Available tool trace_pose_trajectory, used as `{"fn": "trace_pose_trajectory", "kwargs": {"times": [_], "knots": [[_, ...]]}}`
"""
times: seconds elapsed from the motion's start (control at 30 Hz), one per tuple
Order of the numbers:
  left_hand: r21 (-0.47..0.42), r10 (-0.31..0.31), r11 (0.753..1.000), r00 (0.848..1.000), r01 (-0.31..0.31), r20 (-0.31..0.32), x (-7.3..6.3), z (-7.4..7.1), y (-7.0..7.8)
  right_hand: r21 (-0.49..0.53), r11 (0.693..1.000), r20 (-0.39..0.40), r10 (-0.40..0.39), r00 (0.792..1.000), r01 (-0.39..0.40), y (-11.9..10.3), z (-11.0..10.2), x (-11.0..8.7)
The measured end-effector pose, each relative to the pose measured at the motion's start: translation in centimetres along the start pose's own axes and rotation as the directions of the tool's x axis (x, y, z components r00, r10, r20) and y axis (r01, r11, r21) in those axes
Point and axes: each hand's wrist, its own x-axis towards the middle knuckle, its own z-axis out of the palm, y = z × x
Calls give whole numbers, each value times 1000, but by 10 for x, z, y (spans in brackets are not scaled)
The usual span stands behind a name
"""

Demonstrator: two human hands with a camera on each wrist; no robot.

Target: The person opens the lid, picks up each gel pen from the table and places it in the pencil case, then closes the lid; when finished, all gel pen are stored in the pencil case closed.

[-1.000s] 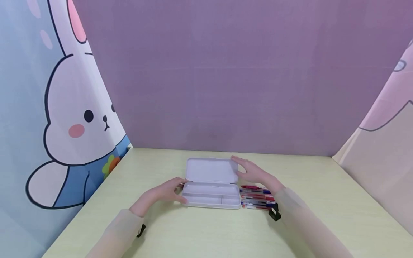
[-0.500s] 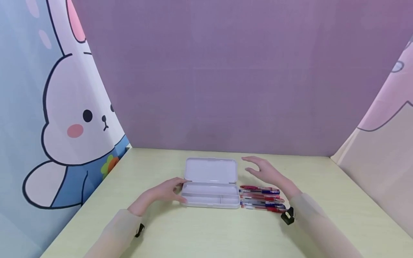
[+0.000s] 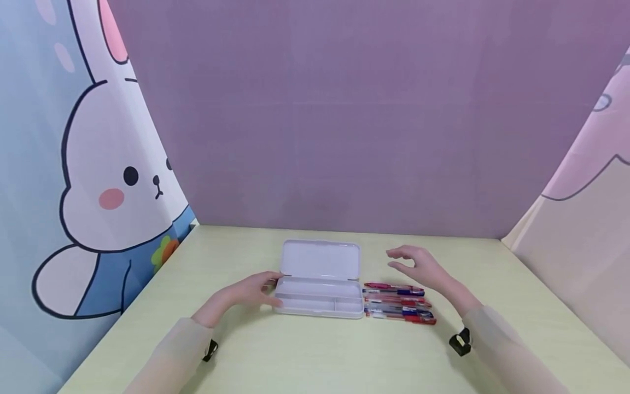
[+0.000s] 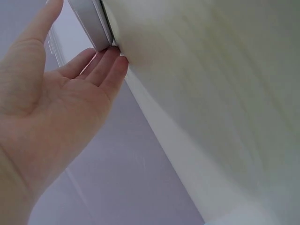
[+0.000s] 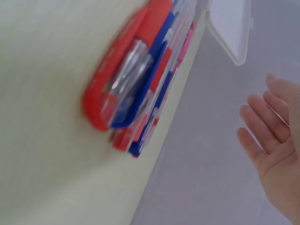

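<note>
My left hand (image 3: 248,293) rests relaxed fingers against the open white plastic pencil case (image 3: 320,279) at lower centre; my right hand (image 3: 423,268) hovers released above the red-and-blue gel pens (image 3: 398,303). A careless reach could scatter them.

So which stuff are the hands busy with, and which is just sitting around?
In use:
- pencil case, lid open, left hand touching its left end
- pens beside the case, right hand hovering open above them

Just there:
- table
- bunny curtain
- purple backdrop
</note>
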Motion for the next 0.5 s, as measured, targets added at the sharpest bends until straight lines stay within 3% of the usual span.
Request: {"fn": "trace_pose_trajectory", "kwargs": {"times": [0.5], "knots": [[-19, 10, 1000, 1000, -9, 19, -1, -1, -1, -43, 999, 17, 26, 1000, -25, 11, -8, -27]]}}
